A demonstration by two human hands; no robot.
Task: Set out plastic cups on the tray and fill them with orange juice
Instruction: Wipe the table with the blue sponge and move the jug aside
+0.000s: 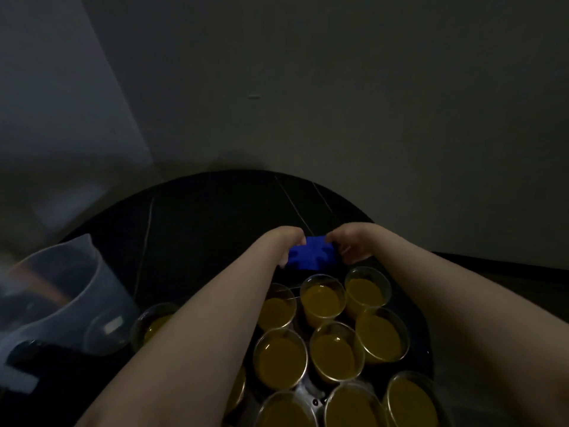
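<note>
Several clear plastic cups (323,300) filled with orange juice stand close together on a dark tray (426,352) in front of me. Beyond the cups, a blue block-shaped object (314,253) sits between my hands. My left hand (284,241) grips its left side and my right hand (351,243) grips its right side, fingers curled round it. Both forearms reach over the cups. My left forearm hides part of the cups on the left.
A translucent plastic jug (64,291) stands at the left on the dark round table (215,211). An empty-looking clear cup (106,331) sits beside the jug. A grey wall rises behind the table. The scene is dim.
</note>
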